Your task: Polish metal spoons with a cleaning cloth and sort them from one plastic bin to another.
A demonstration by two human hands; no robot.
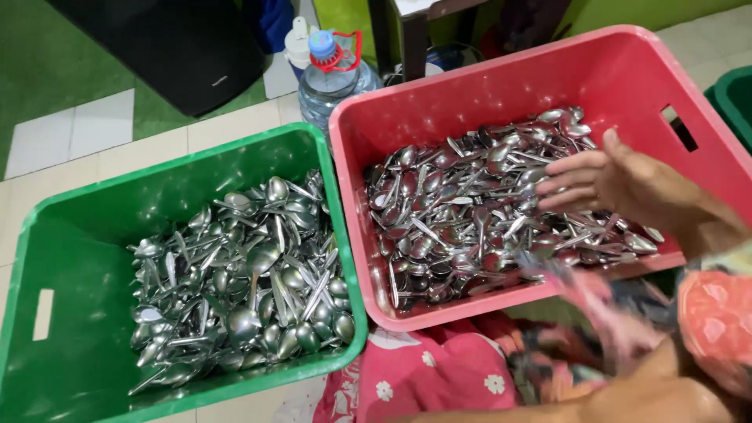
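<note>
Looking down, I see my right hand [607, 182] spread flat, fingers open, over the heap of steel spoons [486, 207] in the red plastic crate [627, 74]. My left hand [607, 313] is a blur below the crate's near rim, so I cannot tell its grip. Just beside it sits a green crate [78, 258] with its own pile of spoons [243, 282]. A water bottle [333, 74] stands behind both on the tiled floor [211, 129].

a single head-worn camera looks steeply down from close above, facing forward over the person's lap. the green crate [47, 235] fills the 8 o'clock side, the red crate [627, 70] the 2 o'clock side, a water bottle [333, 74] sits at 12 o'clock.
</note>
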